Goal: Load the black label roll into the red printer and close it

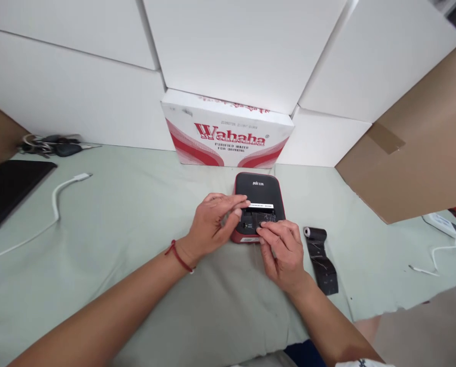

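A small black label printer [256, 191] with red sides lies on the green cloth. A white printed strip [261, 206] shows across its slot. My left hand [220, 213] rests on the printer's left side, fingers stretched toward the strip's left end and thumb apart from them. At the printer's front end, my right hand [283, 247] has its fingertips pinched together on a dark glossy film [264, 218] lying over the black surface. Right of that hand is a partly unrolled roll of black film [319, 257] with a white core. The printer's front right corner is hidden by my right fingers.
Behind the printer a Wahaha water carton [231, 135] stands against white boxes [228, 41]. A cardboard box [414, 137] is at the right. On the left are a white cable [55, 199], a black flat device [14, 191] and keys [55, 145]. Another white cable [436, 257] lies far right.
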### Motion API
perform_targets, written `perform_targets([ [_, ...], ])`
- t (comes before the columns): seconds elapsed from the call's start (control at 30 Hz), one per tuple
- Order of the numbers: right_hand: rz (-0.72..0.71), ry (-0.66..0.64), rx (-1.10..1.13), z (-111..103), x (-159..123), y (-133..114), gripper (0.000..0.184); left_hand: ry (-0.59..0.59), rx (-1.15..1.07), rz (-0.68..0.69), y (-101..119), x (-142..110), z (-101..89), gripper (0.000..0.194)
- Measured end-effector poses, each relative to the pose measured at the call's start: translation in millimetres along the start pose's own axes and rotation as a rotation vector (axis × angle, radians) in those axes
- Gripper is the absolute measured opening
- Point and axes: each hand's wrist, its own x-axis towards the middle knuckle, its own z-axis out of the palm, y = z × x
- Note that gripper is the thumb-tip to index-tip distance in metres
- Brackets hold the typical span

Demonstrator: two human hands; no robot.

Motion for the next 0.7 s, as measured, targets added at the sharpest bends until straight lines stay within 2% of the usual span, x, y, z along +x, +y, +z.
perform_targets([
  [0.07, -0.003, 0.003, -0.017, 1, 0, 1, 0.046, -0.014, -0.033, -0.023, 0, 5, -0.4, 0.028],
  [0.13, -0.01, 0.006, -0.028, 2, 0, 2, 0.047, -0.065, -0.133, -0.082, -2, 13, -1.6, 0.033],
  [0.27, -0.013, 0.005, -0.045, 3, 0, 3, 0.044, -0.175, -0.428, -0.142, -14, 30, -0.4, 0.078],
  [0.43, -0.003, 0.001, -0.041, 2, 3, 2, 0.037, -0.189, -0.751, -0.269, -36, 36, 5.7, 0.12],
  [0.53, -0.002, 0.006, -0.015, 1, 5, 2, 0.036, -0.236, -0.841, -0.332, -44, 30, 7.1, 0.13],
  [0.7, 0.0, -0.009, -0.029, -1, 7, 2, 0.037, -0.256, -0.789, -0.302, -50, 19, 9.5, 0.129],
])
